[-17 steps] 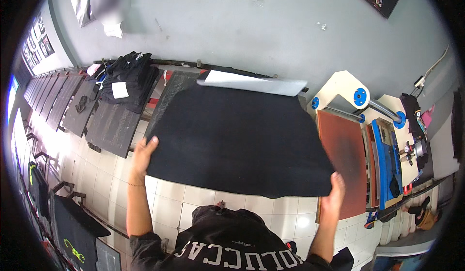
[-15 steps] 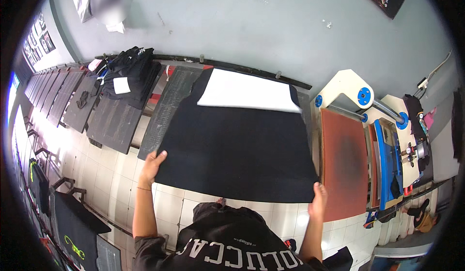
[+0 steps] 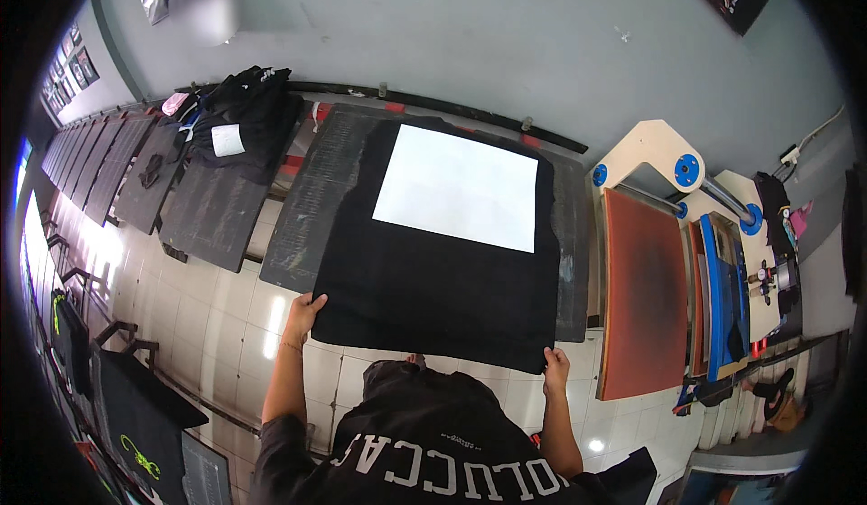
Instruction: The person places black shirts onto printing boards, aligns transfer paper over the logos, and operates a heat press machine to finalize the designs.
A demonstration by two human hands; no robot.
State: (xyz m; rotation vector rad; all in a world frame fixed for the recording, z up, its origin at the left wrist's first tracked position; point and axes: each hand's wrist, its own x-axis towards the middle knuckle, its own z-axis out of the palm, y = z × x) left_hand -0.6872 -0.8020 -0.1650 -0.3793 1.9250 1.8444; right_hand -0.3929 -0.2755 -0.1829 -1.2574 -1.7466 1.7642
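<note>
A black fabric panel (image 3: 433, 297) lies over a dark grey board (image 3: 293, 220), its near edge reaching past the board toward me. My left hand (image 3: 305, 317) pinches the panel's near left corner between thumb and fingers. At the near right corner, my right hand (image 3: 555, 371) grips the edge in the same way. On the far part of the panel rests a white rectangular sheet (image 3: 461, 189), lying mostly flat and slightly askew. Neither hand touches the sheet.
To the right stands a cream machine (image 3: 655, 157) with blue fittings, beside a reddish-brown board (image 3: 641, 297). A pile of black garments (image 3: 244, 121) lies on the left boards. Dark fabric with a green print (image 3: 140, 455) hangs at the lower left. Behind runs a grey wall (image 3: 433, 44).
Both hands have come closer together, with the fabric's near corners in them. The fabric has come down flatter on the board, and the white sheet now shows fuller and squarer.
</note>
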